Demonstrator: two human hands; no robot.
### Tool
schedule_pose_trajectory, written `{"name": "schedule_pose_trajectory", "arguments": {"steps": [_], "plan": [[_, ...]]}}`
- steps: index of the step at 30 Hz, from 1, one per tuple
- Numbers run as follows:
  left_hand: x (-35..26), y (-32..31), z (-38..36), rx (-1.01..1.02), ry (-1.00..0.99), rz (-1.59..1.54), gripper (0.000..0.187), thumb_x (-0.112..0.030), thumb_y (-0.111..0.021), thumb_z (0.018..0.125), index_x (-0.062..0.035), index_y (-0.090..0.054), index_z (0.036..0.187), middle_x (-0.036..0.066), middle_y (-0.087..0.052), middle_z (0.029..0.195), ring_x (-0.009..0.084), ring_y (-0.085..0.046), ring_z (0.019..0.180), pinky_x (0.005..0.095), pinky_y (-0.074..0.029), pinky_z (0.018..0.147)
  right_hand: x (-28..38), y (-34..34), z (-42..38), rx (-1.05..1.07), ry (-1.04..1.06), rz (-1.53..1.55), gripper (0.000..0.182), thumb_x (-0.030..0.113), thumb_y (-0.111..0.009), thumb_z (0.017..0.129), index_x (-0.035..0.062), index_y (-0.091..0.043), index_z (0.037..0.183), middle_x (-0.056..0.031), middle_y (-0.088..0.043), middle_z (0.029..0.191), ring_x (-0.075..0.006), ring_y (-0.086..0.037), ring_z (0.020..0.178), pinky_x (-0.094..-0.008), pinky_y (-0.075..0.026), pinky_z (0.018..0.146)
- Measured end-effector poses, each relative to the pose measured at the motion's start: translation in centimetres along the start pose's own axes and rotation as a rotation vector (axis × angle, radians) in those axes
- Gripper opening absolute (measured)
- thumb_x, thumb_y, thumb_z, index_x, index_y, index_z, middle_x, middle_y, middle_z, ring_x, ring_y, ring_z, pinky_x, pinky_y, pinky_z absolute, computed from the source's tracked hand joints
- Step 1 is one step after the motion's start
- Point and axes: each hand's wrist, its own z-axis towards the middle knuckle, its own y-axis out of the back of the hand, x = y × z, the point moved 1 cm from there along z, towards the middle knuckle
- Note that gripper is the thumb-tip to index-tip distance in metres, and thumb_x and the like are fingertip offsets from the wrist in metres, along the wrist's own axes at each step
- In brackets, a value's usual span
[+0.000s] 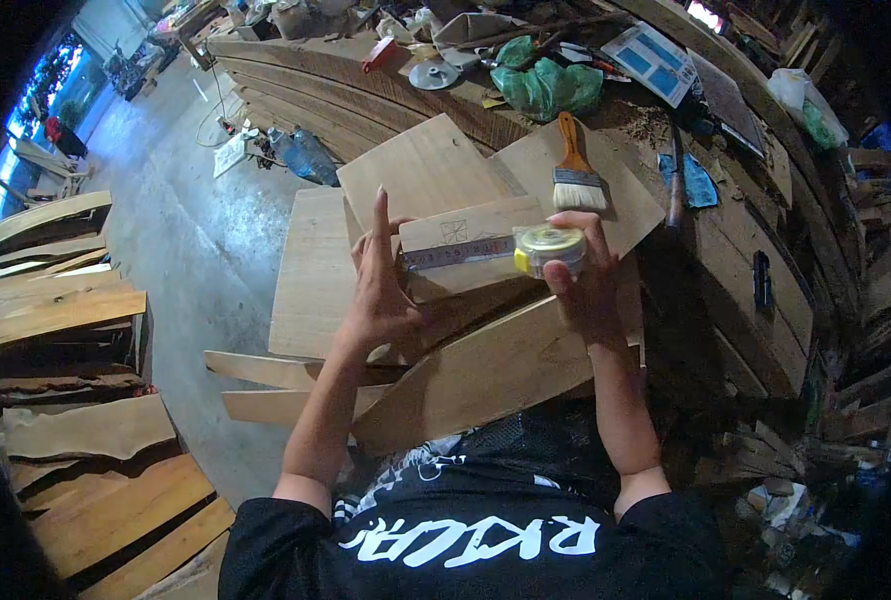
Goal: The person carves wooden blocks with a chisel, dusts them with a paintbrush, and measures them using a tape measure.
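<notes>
A small wooden board (476,280) with a pencilled square and crossing lines lies between my hands. My right hand (588,262) is closed round a tape measure (551,248) with a clear and yellow case, held at the board's right end. Its metal blade (456,253) is drawn out along the board's face to the left end. There my left hand (378,285) grips the board's edge by the blade's tip, index finger pointing up; some of its fingers are partly hidden. Larger flat boards (421,170) lie beneath and behind.
A paintbrush (574,170) with an orange handle rests on a board at the right. Green plastic bags (546,85), a grey disc (433,74) and a printed sheet (651,62) sit farther back. Stacked planks (86,430) stand on the left, beside the concrete floor (206,290).
</notes>
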Motion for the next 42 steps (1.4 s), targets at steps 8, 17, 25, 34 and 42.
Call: {"name": "schedule_pose_trajectory", "arguments": {"steps": [8,17,25,34,42], "plan": [[-0.5,-0.3,-0.3,-0.006,0.009,-0.014,0.156,-0.040,-0.099,0.052,-0.0097,0.009,0.161,0.018,-0.049,0.140,0.0364,-0.039,0.130,0.0514,-0.029,0.113,1.6,-0.7,0.2,0.226,0.087,-0.048,0.066,0.056,-0.076,0.083,0.0059,-0.053,0.119,-0.0196,-0.070,0.098,-0.0374,-0.072,0.091,-0.0442,-0.057,0.078],[0.1,0.5,-0.5,0.048,0.018,-0.106,0.149,-0.033,-0.096,0.053,-0.0101,0.004,0.161,0.017,-0.051,0.139,0.0375,-0.039,0.133,0.0522,-0.029,0.115,3.4,-1.3,0.5,0.349,0.169,-0.043,0.063,0.048,-0.083,0.078,0.0055,-0.054,0.116,-0.0189,-0.069,0.103,-0.0386,-0.070,0.096,-0.0440,-0.056,0.083],[0.1,-0.1,-0.8,-0.135,0.026,0.011,0.139,-0.031,-0.092,0.052,-0.0076,-0.010,0.161,0.015,-0.056,0.131,0.0341,-0.050,0.121,0.0486,-0.030,0.110,5.2,-1.1,0.3,0.429,0.156,-0.058,0.065,0.050,-0.084,0.077,0.0035,-0.056,0.114,-0.0183,-0.068,0.094,-0.0378,-0.071,0.090,-0.0442,-0.056,0.076],[-3.7,2.5,-1.4,0.001,0.131,0.289,0.107,-0.054,-0.076,0.081,-0.0048,-0.021,0.158,0.018,-0.057,0.113,0.0310,-0.056,0.104,0.0436,-0.036,0.094,2.6,-1.7,0.1,0.242,-0.083,0.213,0.071,0.056,-0.080,0.080,0.0006,-0.055,0.116,-0.0156,-0.070,0.092,-0.0189,-0.070,0.080,-0.0323,-0.055,0.069],[-1.4,0.9,-0.6,-0.050,0.226,0.107,0.086,-0.036,-0.072,0.090,-0.0065,-0.027,0.158,0.014,-0.058,0.103,0.0218,-0.056,0.087,0.0375,-0.049,0.079,2.1,-1.9,0.2,0.197,-0.083,0.211,0.067,0.054,-0.079,0.082,0.0007,-0.056,0.116,-0.0131,-0.071,0.087,-0.0166,-0.069,0.078,-0.0306,-0.055,0.069]]}}
